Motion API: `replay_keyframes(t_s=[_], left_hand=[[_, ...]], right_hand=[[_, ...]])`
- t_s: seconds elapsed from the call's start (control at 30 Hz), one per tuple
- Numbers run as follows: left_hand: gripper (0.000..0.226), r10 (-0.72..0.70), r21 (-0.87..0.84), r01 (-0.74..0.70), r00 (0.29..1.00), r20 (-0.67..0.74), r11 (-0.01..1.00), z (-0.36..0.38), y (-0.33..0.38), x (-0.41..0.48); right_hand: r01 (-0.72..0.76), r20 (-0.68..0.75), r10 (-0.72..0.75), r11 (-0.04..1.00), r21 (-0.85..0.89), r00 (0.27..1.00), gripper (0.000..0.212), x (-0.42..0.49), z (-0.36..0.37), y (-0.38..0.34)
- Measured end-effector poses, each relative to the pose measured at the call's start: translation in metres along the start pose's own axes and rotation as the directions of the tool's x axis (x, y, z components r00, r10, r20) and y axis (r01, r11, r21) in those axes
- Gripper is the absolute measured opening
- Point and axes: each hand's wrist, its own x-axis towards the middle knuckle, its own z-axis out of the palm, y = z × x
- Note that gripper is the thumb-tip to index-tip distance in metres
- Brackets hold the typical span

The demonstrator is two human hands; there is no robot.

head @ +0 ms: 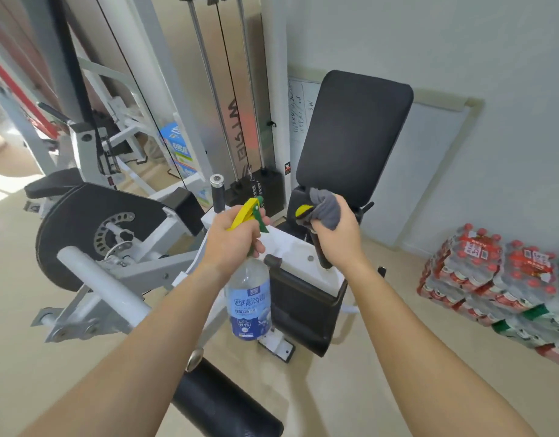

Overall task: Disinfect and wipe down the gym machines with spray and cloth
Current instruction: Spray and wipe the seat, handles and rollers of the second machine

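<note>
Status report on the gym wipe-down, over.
Left hand grips clear spray bottle, yellow trigger. Right hand holds grey cloth against black upright machine handle. Nothing seen blocking either hand.

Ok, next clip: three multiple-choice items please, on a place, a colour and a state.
1. Where are the shrink-wrapped packs of red-capped bottles? A on the seat; B on the floor by the wall; C on the weight stack.
2. Trigger colour of the clear plastic spray bottle? A red; B yellow and green; C black.
3. The right hand is: A hanging empty; B pressing flat; C gripping a crumpled grey cloth.
Answers: B, they sit on the floor at right; B, yellow lever, green nozzle; C, fingers curl round the cloth.
</note>
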Motion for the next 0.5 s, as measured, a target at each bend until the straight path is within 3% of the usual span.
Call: replay_keyframes(t_s=[0.13, 0.27, 0.4, 0.5], left_hand=[[0.032, 0.071, -0.045, -0.07, 0.997, 0.004, 0.997, -0.047, 0.057, 0.01], [0.031, 0.132, -0.044, -0.131, 0.99, 0.039, 0.99, -0.106, 0.1, 0.031], [0.03, 0.142, 0.066, -0.15, 0.983, 0.116, 0.986, -0.166, 0.095, 0.067], [0.032, 0.086, 0.209, -0.132, 0.973, 0.214, 0.969, -0.198, 0.067, 0.104]], right_hand=[[0.136, -0.059, -0.135, 0.991, 0.01, 0.989, 0.029, 0.004, 0.017, -0.064], [0.108, -0.028, -0.106, 0.991, 0.081, 0.994, 0.032, 0.02, 0.058, -0.1], [-0.091, -0.117, 0.133, 0.946, 0.312, 0.984, 0.028, 0.042, 0.114, -0.124], [-0.248, -0.12, 0.423, 0.713, 0.656, 0.898, 0.017, 0.059, 0.159, -0.132]])
